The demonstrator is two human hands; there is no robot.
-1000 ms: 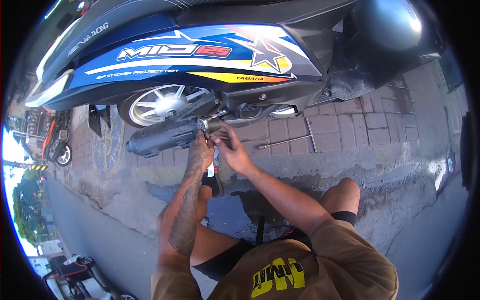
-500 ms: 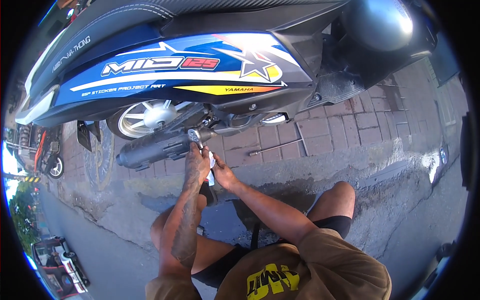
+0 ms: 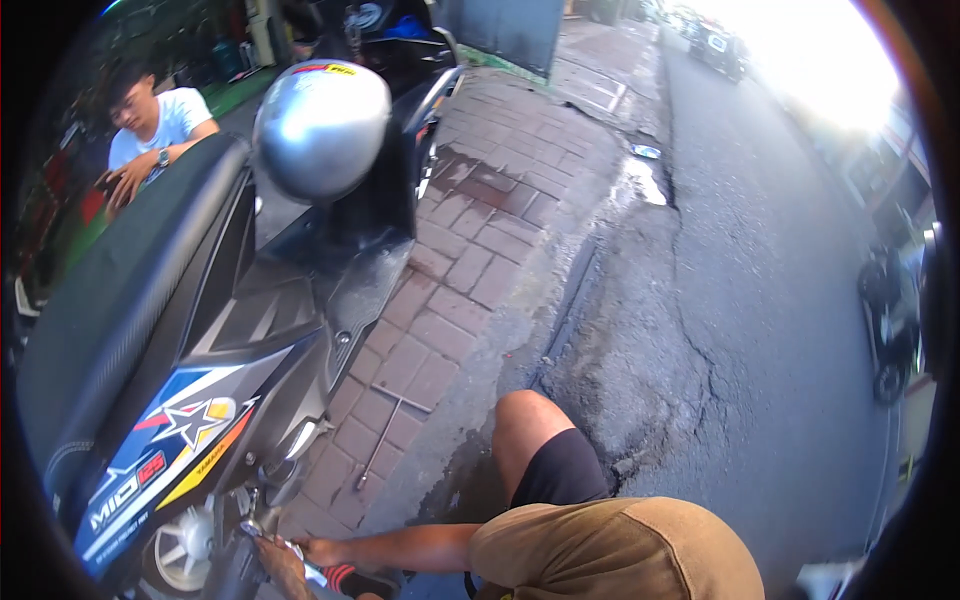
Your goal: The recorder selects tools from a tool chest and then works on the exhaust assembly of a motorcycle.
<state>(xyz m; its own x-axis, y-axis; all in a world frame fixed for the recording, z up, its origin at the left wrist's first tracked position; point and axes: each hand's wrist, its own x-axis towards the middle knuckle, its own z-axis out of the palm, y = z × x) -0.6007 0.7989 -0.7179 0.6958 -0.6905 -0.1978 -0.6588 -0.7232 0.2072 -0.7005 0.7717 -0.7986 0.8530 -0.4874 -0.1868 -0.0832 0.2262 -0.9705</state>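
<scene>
At the lower left, both my hands are low beside the rear of a blue scooter [image 3: 170, 440]. My left hand [image 3: 280, 562] is closed around what looks like a ratchet wrench, whose shiny round head [image 3: 250, 527] shows just past the fingers near the dark exhaust [image 3: 233, 570]. My right hand [image 3: 320, 550] is right beside it, fingers bent in against a small white and pale blue item [image 3: 312, 573] I cannot make out. The white rear wheel [image 3: 182, 548] shows behind the exhaust.
A T-handle wrench [image 3: 385, 440] lies on the brick paving [image 3: 450, 330]. A silver helmet [image 3: 322, 130] sits on the scooter's front. Beyond the seat is another person [image 3: 160, 125] in white. Parked motorbikes [image 3: 890, 320] line the road's far right.
The view has swung right and up along the scooter, bringing the helmet, the other person and the road into sight. My hands now appear lower left, still together beside the exhaust.
</scene>
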